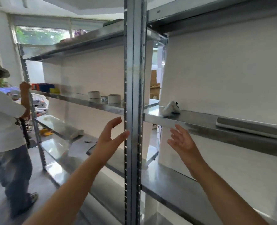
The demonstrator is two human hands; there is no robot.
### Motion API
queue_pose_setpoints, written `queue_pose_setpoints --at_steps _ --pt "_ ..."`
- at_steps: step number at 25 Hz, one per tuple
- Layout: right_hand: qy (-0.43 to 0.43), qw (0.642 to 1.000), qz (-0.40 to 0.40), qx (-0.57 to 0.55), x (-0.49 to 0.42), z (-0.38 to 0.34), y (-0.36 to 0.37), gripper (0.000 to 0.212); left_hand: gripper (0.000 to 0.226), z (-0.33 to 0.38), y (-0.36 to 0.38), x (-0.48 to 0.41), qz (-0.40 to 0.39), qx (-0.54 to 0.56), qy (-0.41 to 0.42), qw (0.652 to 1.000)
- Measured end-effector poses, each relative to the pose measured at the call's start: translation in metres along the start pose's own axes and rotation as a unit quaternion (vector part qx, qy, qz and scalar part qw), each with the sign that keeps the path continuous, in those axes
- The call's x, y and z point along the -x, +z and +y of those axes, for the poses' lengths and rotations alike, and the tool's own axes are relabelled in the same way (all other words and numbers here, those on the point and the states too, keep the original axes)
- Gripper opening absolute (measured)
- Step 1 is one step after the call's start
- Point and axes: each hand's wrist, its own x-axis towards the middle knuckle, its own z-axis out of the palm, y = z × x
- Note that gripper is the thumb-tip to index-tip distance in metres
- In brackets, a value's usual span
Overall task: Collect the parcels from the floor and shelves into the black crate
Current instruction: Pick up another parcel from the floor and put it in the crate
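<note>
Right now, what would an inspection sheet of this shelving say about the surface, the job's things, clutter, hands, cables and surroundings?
Surface: grey steel shelf boards on a slotted upright.
Job's things: small white parcel on the right middle shelf; flat grey parcel farther right on the same board; white bagged parcel on a lower left shelf; black crate not in view.
Clutter: tape rolls and coloured boxes on the left middle shelf.
Hands: left hand and right hand open, raised either side of the upright, holding nothing.
Cables: nothing seen.
Surroundings: another person in a white shirt grips the far post; window behind.
</note>
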Motion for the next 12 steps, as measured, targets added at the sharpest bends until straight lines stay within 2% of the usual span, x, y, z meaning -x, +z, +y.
queue_pose_setpoints --at_steps 3,7,12 --pt "-0.006 0.997 0.081 0.017 0.038 -0.021 -0.060 0.056 0.053 0.032 0.055 0.009 -0.069 0.047 0.028 0.996" --pt "-0.016 0.987 0.149 0.061 0.098 -0.058 -0.134 0.061 0.053 0.082 0.128 0.036 -0.138 0.082 0.067 0.985" --pt "0.002 0.966 0.235 0.107 0.221 -0.101 -0.242 0.064 0.054 0.162 0.235 0.110 -0.247 0.109 0.110 0.956"
